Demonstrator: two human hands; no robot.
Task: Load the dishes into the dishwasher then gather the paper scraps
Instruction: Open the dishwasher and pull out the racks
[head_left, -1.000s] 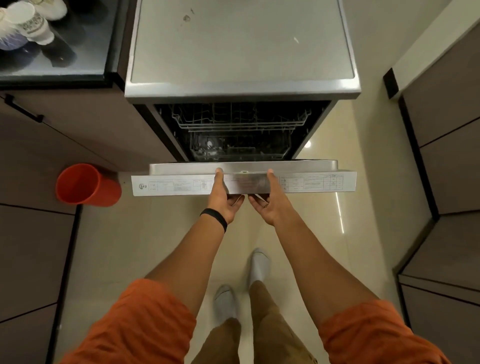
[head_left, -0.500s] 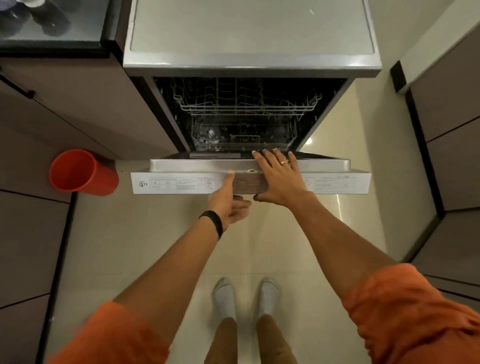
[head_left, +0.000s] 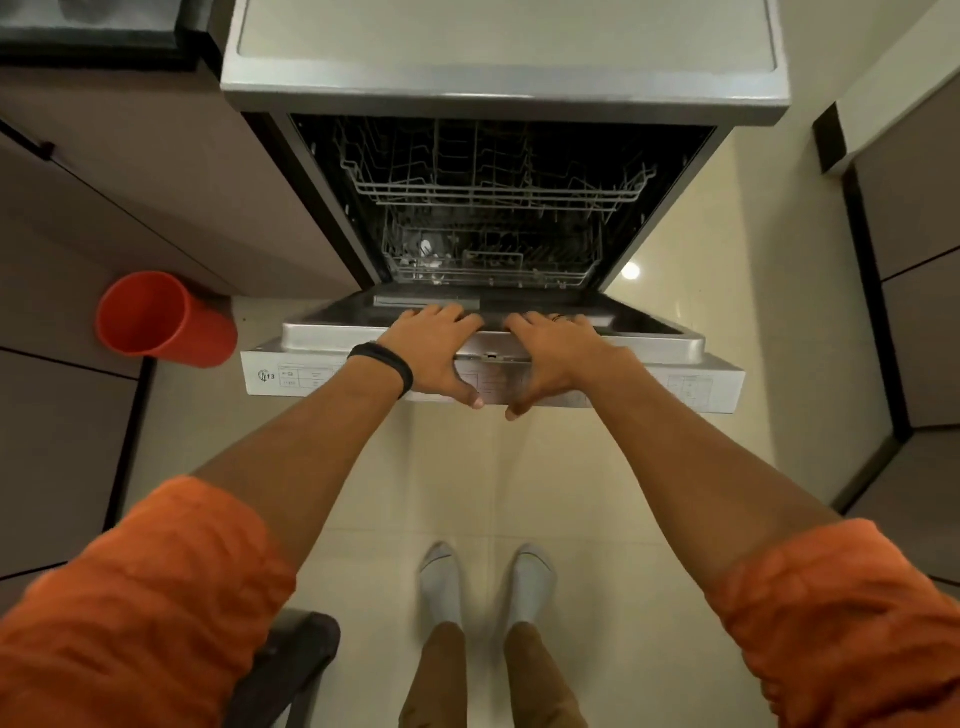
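— Where is the dishwasher?
— The dishwasher (head_left: 504, 78) is straight ahead of the person, beside brown cabinets (head_left: 130, 208). Its door (head_left: 649, 345) is tilted partway down toward them.
— And inside?
— The upper rack (head_left: 498, 195) hangs above the lower rack (head_left: 493, 262). Something pale sits in the lower one, too dim to name.
— On the floor?
— An orange bin (head_left: 161, 322), just left of the door.
— The hands?
— The left hand (head_left: 436, 353) and right hand (head_left: 556, 358) sit side by side on the door's top edge. Their fingers curl over the inner face with thumbs under the front, clamping it. A band (head_left: 384, 364) circles the left wrist, and a ring (head_left: 558, 318) shows on the right hand.
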